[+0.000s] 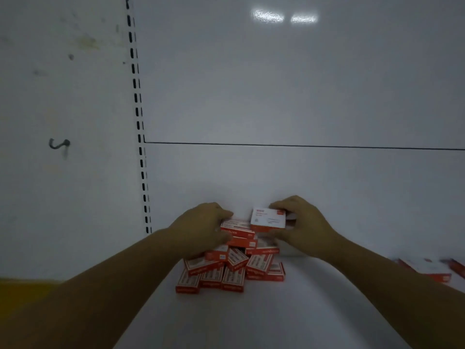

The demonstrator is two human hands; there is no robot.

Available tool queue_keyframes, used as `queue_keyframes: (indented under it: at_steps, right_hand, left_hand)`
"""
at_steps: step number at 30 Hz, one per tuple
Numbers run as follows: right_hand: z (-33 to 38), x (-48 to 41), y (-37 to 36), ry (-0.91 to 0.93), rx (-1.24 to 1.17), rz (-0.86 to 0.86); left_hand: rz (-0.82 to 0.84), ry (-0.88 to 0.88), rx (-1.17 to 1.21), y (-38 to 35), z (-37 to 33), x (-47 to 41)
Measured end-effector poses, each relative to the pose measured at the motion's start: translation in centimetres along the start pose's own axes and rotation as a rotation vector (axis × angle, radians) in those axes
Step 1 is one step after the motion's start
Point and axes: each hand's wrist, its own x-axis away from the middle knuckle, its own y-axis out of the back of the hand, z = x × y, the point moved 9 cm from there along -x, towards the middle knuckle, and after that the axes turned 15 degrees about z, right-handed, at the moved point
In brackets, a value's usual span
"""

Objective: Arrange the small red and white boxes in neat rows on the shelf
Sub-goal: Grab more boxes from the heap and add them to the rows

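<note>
The right hand [299, 222] pinches a white-faced box [268, 218] – the left hand [201, 227] grips the top of the red pile [234, 258] on the shelf [251, 318].

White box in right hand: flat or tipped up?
Tipped up: white box shows its broad face to the camera, right hand gripping it above the pile.

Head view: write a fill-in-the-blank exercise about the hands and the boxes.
The right hand holds a box with its ____ face toward the camera.
The left hand grips the ____ of the pile.
Other boxes lie blurred far to the ____ of the pile.
Missing: white; top; right.
</note>
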Motion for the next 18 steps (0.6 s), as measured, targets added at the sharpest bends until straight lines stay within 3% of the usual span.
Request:
queue_keyframes:
  at_steps: [12, 18]
  right_hand:
    - [-1.0, 7.7, 4.9, -0.053, 0.085, -0.119]
    - [-3.1, 17.0, 9.8, -0.143, 0.173, -0.119]
  left_hand:
    - [-0.095, 0.002, 0.107, 1.3, -2.0, 0.9]
    - [-0.165, -0.191, 0.124, 0.9, -13.4, 3.5]
